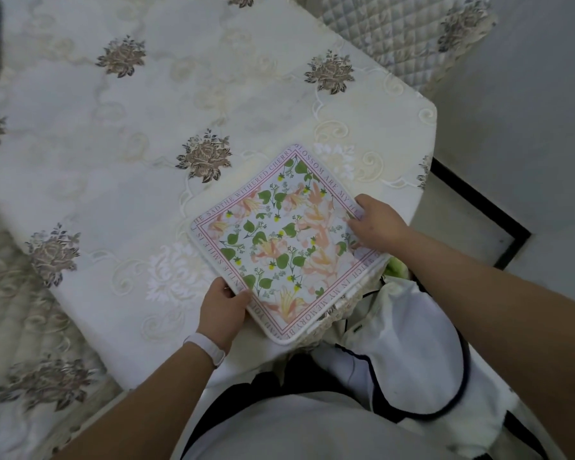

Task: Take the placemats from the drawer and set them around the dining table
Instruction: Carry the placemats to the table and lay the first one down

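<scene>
Placing step in hand. Floral placemat (279,240) flat on bench (120,134) near its edge, sitting askew. Left hand (224,310) grip pinches near corner; right hand (377,227) grip presses far edge, fingers spread. Next, likely: square mat to edge, release, go on to next place.
</scene>
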Demonstrator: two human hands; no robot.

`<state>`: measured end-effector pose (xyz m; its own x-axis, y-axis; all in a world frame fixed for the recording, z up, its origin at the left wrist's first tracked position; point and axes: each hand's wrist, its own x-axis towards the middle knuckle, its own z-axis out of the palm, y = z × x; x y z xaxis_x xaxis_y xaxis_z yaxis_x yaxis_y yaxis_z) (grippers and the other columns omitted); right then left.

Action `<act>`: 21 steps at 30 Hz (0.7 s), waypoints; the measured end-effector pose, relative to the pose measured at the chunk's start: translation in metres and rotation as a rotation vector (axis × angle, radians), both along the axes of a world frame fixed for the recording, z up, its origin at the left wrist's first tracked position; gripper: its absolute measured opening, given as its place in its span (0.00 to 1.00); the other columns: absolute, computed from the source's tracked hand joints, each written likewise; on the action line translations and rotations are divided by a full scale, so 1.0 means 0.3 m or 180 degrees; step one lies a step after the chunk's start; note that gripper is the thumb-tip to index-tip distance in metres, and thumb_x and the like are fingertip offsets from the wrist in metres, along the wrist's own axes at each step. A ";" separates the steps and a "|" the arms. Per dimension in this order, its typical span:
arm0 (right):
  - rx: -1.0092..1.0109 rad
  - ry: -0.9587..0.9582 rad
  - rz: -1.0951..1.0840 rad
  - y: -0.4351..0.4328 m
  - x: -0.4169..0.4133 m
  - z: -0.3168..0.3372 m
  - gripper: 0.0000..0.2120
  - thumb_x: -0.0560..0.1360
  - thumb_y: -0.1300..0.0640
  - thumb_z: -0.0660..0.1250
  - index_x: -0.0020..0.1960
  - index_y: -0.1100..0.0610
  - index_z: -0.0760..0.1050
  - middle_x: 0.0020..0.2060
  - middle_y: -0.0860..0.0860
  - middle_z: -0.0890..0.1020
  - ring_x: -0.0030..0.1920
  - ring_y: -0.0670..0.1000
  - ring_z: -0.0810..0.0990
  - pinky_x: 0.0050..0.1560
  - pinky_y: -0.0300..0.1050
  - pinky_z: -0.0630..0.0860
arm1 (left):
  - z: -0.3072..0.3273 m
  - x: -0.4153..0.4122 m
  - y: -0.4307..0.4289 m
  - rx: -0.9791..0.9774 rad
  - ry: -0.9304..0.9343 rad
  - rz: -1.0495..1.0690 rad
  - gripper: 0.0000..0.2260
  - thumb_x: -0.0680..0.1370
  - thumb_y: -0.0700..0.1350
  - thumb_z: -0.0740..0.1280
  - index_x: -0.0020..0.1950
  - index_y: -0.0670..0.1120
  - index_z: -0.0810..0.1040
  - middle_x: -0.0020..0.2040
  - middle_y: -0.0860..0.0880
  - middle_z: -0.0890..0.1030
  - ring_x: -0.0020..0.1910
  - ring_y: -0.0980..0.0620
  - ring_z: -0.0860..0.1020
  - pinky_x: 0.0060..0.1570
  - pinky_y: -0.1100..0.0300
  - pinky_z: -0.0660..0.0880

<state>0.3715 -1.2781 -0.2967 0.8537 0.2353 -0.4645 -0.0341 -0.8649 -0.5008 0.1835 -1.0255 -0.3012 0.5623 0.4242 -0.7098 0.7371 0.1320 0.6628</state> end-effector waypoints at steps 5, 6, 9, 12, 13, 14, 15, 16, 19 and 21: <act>0.0028 -0.0123 -0.0070 -0.006 -0.023 0.004 0.11 0.78 0.55 0.64 0.59 0.58 0.70 0.45 0.52 0.77 0.43 0.54 0.76 0.36 0.44 0.66 | 0.003 -0.008 0.007 0.0043 0.0010 -0.0139 0.07 0.78 0.36 0.67 0.54 0.46 0.76 0.50 0.47 0.84 0.46 0.46 0.83 0.40 0.52 0.82; 0.0055 -0.0164 -0.0086 -0.006 -0.028 0.002 0.11 0.78 0.56 0.64 0.59 0.58 0.70 0.45 0.52 0.77 0.42 0.54 0.75 0.35 0.44 0.66 | 0.002 -0.009 0.010 0.0026 0.0028 -0.0163 0.07 0.78 0.37 0.67 0.54 0.45 0.76 0.50 0.47 0.84 0.46 0.46 0.84 0.40 0.52 0.82; 0.0114 -0.0300 -0.0165 -0.002 -0.037 -0.013 0.12 0.78 0.56 0.64 0.60 0.57 0.71 0.48 0.53 0.79 0.43 0.54 0.77 0.38 0.46 0.70 | 0.005 -0.018 0.014 0.0035 0.0077 -0.0123 0.06 0.77 0.38 0.69 0.51 0.45 0.75 0.48 0.44 0.84 0.44 0.45 0.84 0.40 0.50 0.82; 0.0015 -0.0703 -0.0151 0.008 -0.053 -0.033 0.19 0.76 0.56 0.66 0.66 0.58 0.70 0.56 0.56 0.75 0.53 0.57 0.76 0.50 0.52 0.75 | 0.014 -0.024 0.030 0.0477 0.0013 0.0086 0.08 0.76 0.41 0.69 0.51 0.47 0.71 0.44 0.45 0.82 0.42 0.46 0.82 0.36 0.54 0.78; -0.0139 -0.0959 0.0002 0.013 -0.063 -0.043 0.23 0.75 0.56 0.66 0.68 0.59 0.68 0.59 0.58 0.74 0.55 0.59 0.74 0.53 0.55 0.74 | 0.019 -0.026 0.039 0.0754 -0.0022 0.0120 0.09 0.77 0.42 0.69 0.54 0.48 0.71 0.44 0.46 0.80 0.43 0.47 0.81 0.38 0.54 0.76; -0.0274 -0.1185 0.0216 0.020 -0.075 -0.053 0.25 0.75 0.55 0.66 0.70 0.60 0.68 0.60 0.60 0.73 0.57 0.61 0.73 0.55 0.56 0.74 | 0.023 -0.026 0.049 0.1024 -0.0079 0.0125 0.10 0.77 0.42 0.67 0.56 0.48 0.71 0.46 0.48 0.79 0.44 0.48 0.79 0.41 0.54 0.75; -0.0364 -0.1321 0.0472 0.031 -0.088 -0.062 0.26 0.74 0.54 0.66 0.70 0.61 0.67 0.63 0.61 0.72 0.59 0.62 0.73 0.57 0.57 0.73 | 0.024 -0.024 0.059 0.1236 -0.0204 0.0082 0.10 0.77 0.42 0.67 0.57 0.48 0.71 0.48 0.49 0.78 0.47 0.49 0.78 0.44 0.53 0.75; -0.0433 -0.1366 0.0779 0.045 -0.101 -0.071 0.27 0.74 0.52 0.65 0.70 0.60 0.67 0.66 0.62 0.71 0.62 0.63 0.72 0.61 0.58 0.71 | 0.023 -0.017 0.067 0.1379 -0.0377 -0.0054 0.11 0.77 0.42 0.66 0.58 0.48 0.71 0.51 0.49 0.77 0.49 0.50 0.77 0.49 0.51 0.76; -0.0589 -0.1230 0.1678 0.116 -0.144 -0.090 0.28 0.78 0.45 0.58 0.74 0.54 0.63 0.74 0.59 0.63 0.73 0.60 0.62 0.73 0.60 0.58 | -0.012 0.019 0.078 0.1836 -0.0896 -0.1266 0.14 0.76 0.42 0.67 0.62 0.45 0.72 0.58 0.49 0.74 0.57 0.49 0.73 0.60 0.48 0.73; -0.0628 -0.1131 0.1972 0.176 -0.166 -0.100 0.29 0.80 0.41 0.51 0.77 0.52 0.57 0.78 0.56 0.56 0.77 0.57 0.52 0.76 0.58 0.47 | -0.063 0.049 0.081 0.2268 -0.0895 -0.2260 0.21 0.76 0.49 0.65 0.67 0.44 0.72 0.68 0.45 0.72 0.68 0.44 0.68 0.69 0.43 0.65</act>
<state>0.3218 -1.2253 -0.3268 0.6984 0.6634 -0.2685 0.6246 -0.7481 -0.2239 0.1982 -1.0013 -0.3200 0.9523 0.2006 -0.2298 0.2993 -0.7602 0.5767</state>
